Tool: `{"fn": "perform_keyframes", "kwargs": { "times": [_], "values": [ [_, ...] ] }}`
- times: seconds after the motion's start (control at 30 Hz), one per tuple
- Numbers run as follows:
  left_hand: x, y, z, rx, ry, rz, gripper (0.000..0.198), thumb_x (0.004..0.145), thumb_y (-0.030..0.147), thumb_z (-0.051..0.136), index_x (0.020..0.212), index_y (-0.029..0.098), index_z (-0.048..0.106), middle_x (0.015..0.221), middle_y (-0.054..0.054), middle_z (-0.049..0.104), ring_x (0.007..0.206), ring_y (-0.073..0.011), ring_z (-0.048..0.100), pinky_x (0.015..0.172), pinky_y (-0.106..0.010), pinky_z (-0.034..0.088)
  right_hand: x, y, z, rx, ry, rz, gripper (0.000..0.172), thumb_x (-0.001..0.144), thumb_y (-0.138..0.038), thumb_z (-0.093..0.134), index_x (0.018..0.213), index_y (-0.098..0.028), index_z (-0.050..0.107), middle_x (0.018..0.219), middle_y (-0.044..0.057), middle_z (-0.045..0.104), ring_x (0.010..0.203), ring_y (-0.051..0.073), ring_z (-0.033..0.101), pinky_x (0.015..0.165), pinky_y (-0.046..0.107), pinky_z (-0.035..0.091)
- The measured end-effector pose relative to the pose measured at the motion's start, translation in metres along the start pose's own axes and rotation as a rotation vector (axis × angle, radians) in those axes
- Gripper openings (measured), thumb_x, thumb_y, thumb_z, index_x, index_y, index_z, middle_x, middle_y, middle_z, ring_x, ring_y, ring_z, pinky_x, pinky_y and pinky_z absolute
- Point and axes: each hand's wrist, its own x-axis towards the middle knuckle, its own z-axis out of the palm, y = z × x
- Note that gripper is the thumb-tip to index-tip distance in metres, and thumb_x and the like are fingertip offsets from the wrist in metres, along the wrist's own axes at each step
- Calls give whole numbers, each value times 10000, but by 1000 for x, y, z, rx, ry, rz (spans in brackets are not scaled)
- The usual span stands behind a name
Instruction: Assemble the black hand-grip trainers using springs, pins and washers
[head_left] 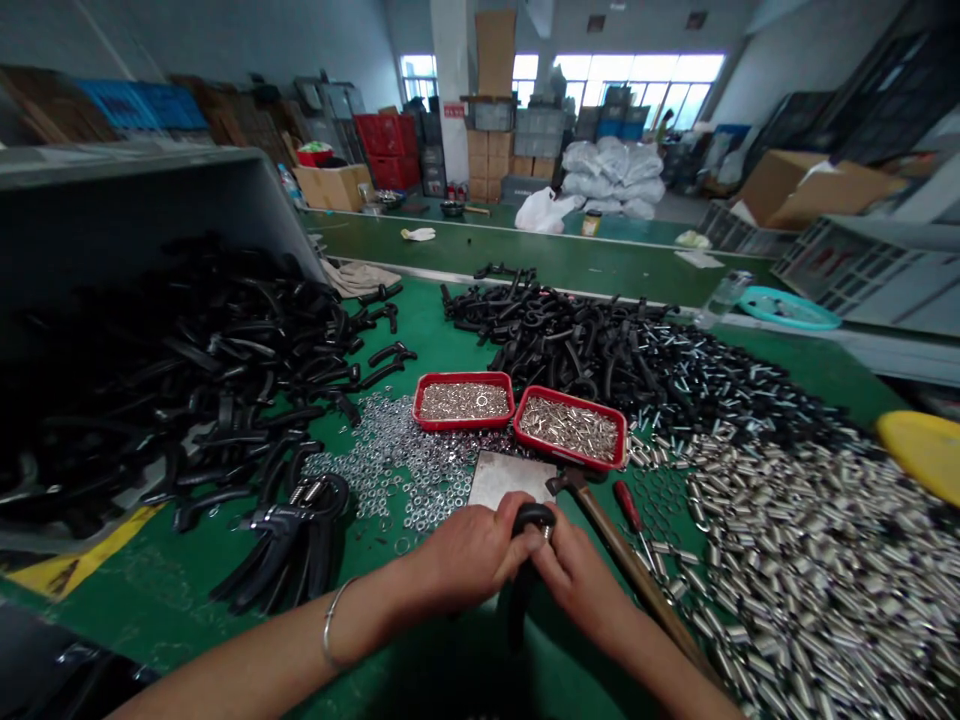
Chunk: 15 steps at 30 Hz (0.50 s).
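Both hands meet over the near middle of the green bench. My left hand [480, 545] is closed around a black curved handle [520, 600] with a rounded loop at its top. My right hand [574, 560] pinches the same handle from the other side, by a small threaded metal piece [547, 532] at the loop. Just beyond the hands lies a flat metal plate [510, 478]. A hammer [619, 550] with a wooden shaft rests right of my right hand, and a red-handled screwdriver [628, 507] lies beside it. The fingertips partly hide the loop.
Two red trays [464, 426] of small metal parts stand beyond the plate. Loose nuts [420, 475] spread to the left, near piled black handles [247, 360]. Metal cylinders [817, 560] heap on the right, below a yellow dish [926, 450]. A grey crate [277, 200] lies tipped at left.
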Motion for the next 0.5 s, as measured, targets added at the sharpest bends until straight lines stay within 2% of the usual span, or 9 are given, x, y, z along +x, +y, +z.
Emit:
{"fn": "perform_keyframes", "kwargs": {
  "times": [0.07, 0.17, 0.23, 0.33, 0.43, 0.5],
  "values": [
    [15, -10, 7, -19, 39, -34, 479, 1028, 470, 248, 1323, 150, 449, 977, -131, 710, 876, -279, 699, 760, -379, 514, 14, 7, -9, -64, -28, -9, 307, 1007, -350, 369, 1114, -150, 576, 977, 129, 708, 889, 247, 666, 787, 340, 492],
    [40, -33, 13, 52, 70, -27, 452, 1032, 458, 269, 1293, 186, 518, 991, -111, 715, 896, -267, 694, 773, -372, 522, 43, 28, -38, -195, -32, -36, 330, 974, -387, 506, 1192, -159, 605, 1026, 112, 716, 925, 247, 666, 809, 337, 486],
    [56, -47, 8, 190, 68, 19, 396, 1022, 421, 337, 1142, 183, 630, 973, -108, 712, 899, -262, 686, 802, -370, 521, 62, 47, -62, -311, 92, -68, 288, 954, -339, 559, 1176, -177, 645, 1036, 95, 712, 964, 246, 644, 855, 348, 472],
    [82, -55, -13, 375, 131, 75, 345, 1006, 333, 402, 928, 150, 684, 942, -123, 701, 892, -257, 676, 806, -357, 517, 86, 72, -91, -609, 276, -105, 198, 954, -283, 560, 973, -196, 737, 988, 100, 689, 1015, 274, 577, 898, 381, 440],
    [119, -49, -32, 472, 209, 114, 284, 1000, 260, 425, 969, 146, 683, 975, -122, 709, 916, -248, 679, 787, -335, 514, 110, 83, -97, -838, 285, -132, 200, 947, -307, 582, 950, -202, 752, 959, 116, 660, 995, 294, 534, 823, 371, 445],
    [149, -42, -35, 509, 196, 133, 234, 981, 209, 467, 978, 147, 692, 989, -118, 720, 926, -241, 688, 793, -324, 510, 125, 84, -91, -910, 260, -138, 188, 931, -317, 610, 945, -186, 744, 941, 129, 650, 989, 301, 525, 785, 360, 446]
  ]
}}
